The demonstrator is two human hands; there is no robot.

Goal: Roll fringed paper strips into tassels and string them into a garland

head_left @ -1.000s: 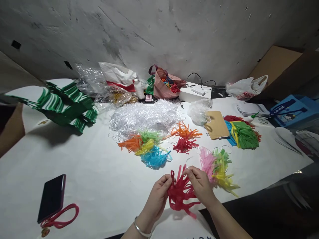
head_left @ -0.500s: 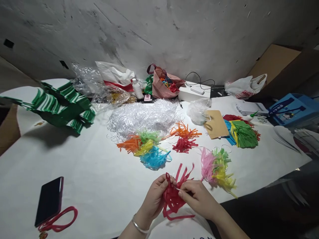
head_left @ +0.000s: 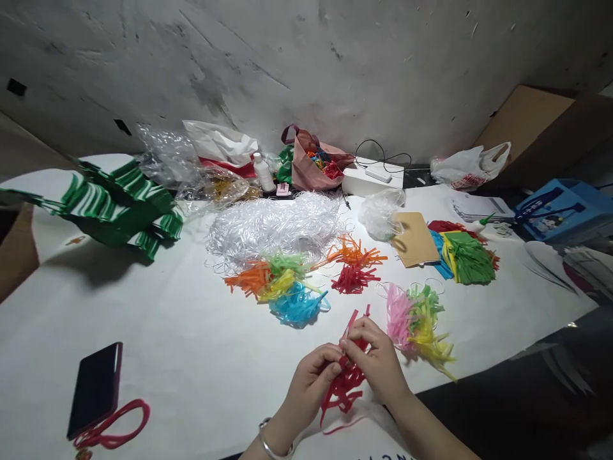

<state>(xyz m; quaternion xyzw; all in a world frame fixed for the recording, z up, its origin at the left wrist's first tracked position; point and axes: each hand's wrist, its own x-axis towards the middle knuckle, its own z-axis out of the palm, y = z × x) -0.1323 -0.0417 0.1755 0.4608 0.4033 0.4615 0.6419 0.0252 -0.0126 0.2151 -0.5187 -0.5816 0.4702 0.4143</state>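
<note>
A bunch of red paper strips (head_left: 343, 388), fringed like a tassel, hangs between my two hands above the near edge of the table. My left hand (head_left: 311, 383), with a silver bangle at the wrist, pinches the bunch from the left. My right hand (head_left: 378, 361) has its fingers curled over the upper part, thumb and fingertips meeting those of my left. Strips stick out above and below the fingers; any string at the pinch is hidden. Just beyond lie a blue paper tassel (head_left: 299, 305), a smaller red tassel (head_left: 354, 278) and a pink tassel (head_left: 400, 313).
A heap of white string (head_left: 275, 227) lies mid-table. At left are a phone (head_left: 96, 390) and stacked green-edged paper shapes (head_left: 119, 214). Brown card (head_left: 416, 239) and green tassels (head_left: 472, 259) lie right. Bags, a white bottle (head_left: 263, 172) and a white box (head_left: 371, 177) line the wall.
My right hand has moved up and left over the red strips, its fingers now against my left fingertips. The thin white string it was pulling no longer shows.
</note>
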